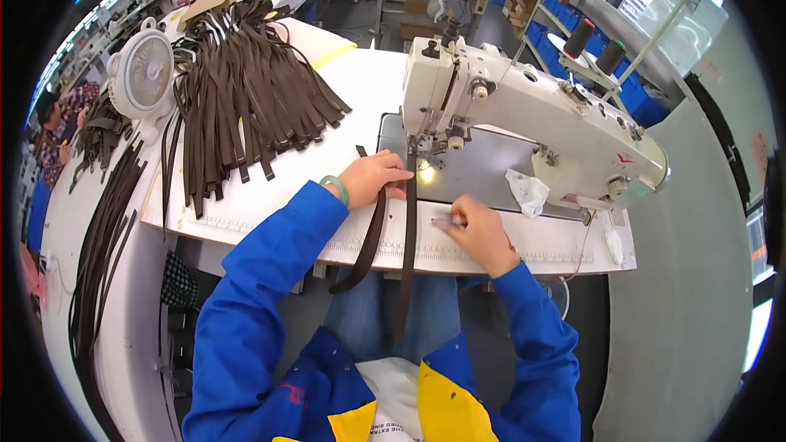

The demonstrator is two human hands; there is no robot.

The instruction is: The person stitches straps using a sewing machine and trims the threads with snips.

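A dark brown strap runs from under the presser foot of a white sewing machine down over the table's front edge. My left hand is closed at the left side of this strap, just in front of the needle area. A second strap length hangs curved below that hand; whether both are one piece is hidden. To the right, my right hand is pinched around a small greyish object, too small to name, above the printed ruler strip.
A thick heap of brown straps lies on the table's left, beside a white fan. More long straps drape at the far left. A crumpled white cloth sits under the machine arm. Thread cones stand behind. Other people work at left.
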